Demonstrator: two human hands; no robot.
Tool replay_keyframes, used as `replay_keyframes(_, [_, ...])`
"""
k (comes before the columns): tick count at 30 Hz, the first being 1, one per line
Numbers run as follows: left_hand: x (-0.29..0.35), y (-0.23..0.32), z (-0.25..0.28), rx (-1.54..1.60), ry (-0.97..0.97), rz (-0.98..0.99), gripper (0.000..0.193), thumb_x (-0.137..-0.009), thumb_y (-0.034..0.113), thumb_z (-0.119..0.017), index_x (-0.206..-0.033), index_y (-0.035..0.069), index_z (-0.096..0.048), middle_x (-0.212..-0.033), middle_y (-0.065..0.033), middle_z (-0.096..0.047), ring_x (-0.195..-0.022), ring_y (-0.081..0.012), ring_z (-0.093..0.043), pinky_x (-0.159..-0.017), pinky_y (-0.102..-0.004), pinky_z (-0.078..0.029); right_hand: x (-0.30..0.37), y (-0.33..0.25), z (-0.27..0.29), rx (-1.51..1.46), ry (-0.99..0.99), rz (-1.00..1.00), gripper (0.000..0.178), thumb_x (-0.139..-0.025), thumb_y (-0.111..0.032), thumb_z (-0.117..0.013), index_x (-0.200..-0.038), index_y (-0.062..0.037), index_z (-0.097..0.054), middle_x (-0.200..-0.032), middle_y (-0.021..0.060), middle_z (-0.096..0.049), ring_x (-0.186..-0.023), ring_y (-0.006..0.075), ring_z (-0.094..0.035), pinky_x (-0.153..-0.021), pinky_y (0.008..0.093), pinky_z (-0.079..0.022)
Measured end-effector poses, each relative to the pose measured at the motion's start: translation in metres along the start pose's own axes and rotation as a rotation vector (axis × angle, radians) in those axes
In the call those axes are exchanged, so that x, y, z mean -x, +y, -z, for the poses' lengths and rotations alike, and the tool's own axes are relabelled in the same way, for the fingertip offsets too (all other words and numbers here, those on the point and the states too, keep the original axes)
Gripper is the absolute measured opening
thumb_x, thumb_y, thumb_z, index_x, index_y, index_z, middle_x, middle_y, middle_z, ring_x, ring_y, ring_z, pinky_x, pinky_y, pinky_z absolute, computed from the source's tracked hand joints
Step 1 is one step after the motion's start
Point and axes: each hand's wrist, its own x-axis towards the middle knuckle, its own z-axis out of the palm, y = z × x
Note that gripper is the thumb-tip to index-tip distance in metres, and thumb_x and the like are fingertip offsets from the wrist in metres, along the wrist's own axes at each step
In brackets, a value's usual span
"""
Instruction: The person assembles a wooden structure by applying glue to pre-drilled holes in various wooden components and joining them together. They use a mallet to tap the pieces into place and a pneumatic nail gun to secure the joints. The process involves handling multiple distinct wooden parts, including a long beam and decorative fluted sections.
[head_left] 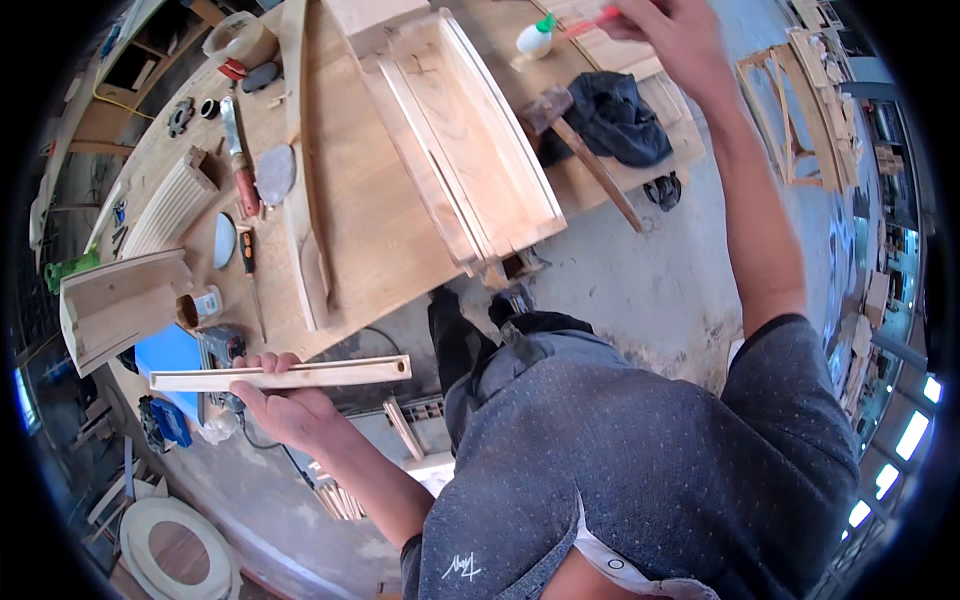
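Holding one wooden strip left, one red object right.

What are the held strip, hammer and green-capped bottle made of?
Held strip: likely bare wood; pale, matt, unpainted-looking.
Hammer: handle probably wood, brown and dull; head dull too, maybe metal, unclear.
Green-capped bottle: probably plastic; smooth white body, bright cap.

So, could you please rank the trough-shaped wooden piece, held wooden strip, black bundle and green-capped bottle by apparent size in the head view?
Largest: trough-shaped wooden piece.
Next, unranked: wooden strip in the left hand, and black bundle; their areas look alike, and the strip is probably nearer the camera.
Smallest: green-capped bottle.
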Motion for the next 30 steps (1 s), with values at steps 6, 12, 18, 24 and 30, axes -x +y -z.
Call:
replay_keyframes(6, [0.027,-0.016,-0.016,-0.020,-0.038,0.035,0.040,-0.106,0.036,-0.054,-0.124,0.001,-0.047,-0.093,-0.0071,-0.045,-0.083,-0.0182,-0.048,-0.071,-0.0292,-0.047,0.130,0.019,0.055,-0.129,-0.142,0.037,0.015,-0.101,-0.012,-0.062,-0.098,0.0020,-0.066,-0.093,0.0106,-0.073,-0.085,0.0157,-0.073,-0.075,0.0286,-0.061])
replay_keyframes(12, [0.059,-0.022,-0.031,0.005,-0.091,0.070,0.041,-0.102,0.035,-0.062,-0.123,0.002,-0.048,-0.096,-0.0051,-0.044,-0.083,-0.0171,-0.046,-0.070,-0.0281,-0.047,0.167,0.035,0.041,-0.181,-0.217,-0.114,0.010,-0.101,-0.010,-0.063,-0.101,0.0000,-0.062,-0.093,0.0072,-0.070,-0.088,0.0132,-0.071,-0.080,0.0270,-0.058])
replay_keyframes(18, [0.080,-0.016,-0.012,-0.007,-0.066,0.033,0.040,-0.104,0.036,-0.059,-0.123,0.002,-0.047,-0.096,-0.0059,-0.044,-0.083,-0.0177,-0.046,-0.070,-0.0292,-0.047,0.160,0.040,0.026,-0.039,-0.299,-0.129,0.012,-0.101,-0.013,-0.063,-0.100,-0.0014,-0.064,-0.091,0.0060,-0.071,-0.083,0.0106,-0.068,-0.080,0.0260,-0.057])
replay_keyframes(24, [0.095,-0.006,0.009,-0.012,0.004,0.015,0.041,-0.105,0.037,-0.057,-0.124,0.001,-0.048,-0.097,-0.0070,-0.045,-0.084,-0.0186,-0.046,-0.071,-0.0307,-0.048,0.153,0.052,0.025,-0.082,-0.282,-0.141,0.013,-0.101,-0.014,-0.064,-0.101,-0.0009,-0.064,-0.090,0.0063,-0.071,-0.083,0.0109,-0.069,-0.080,0.0265,-0.058])
replay_keyframes(30, [0.098,-0.004,0.014,-0.006,-0.006,-0.005,0.043,-0.104,0.036,-0.059,-0.126,0.001,-0.048,-0.098,-0.0070,-0.045,-0.086,-0.0185,-0.047,-0.071,-0.0304,-0.047,0.161,0.039,0.028,-0.023,-0.245,-0.106,0.012,-0.102,-0.013,-0.063,-0.102,-0.0007,-0.064,-0.091,0.0068,-0.072,-0.086,0.0117,-0.070,-0.081,0.0272,-0.058])
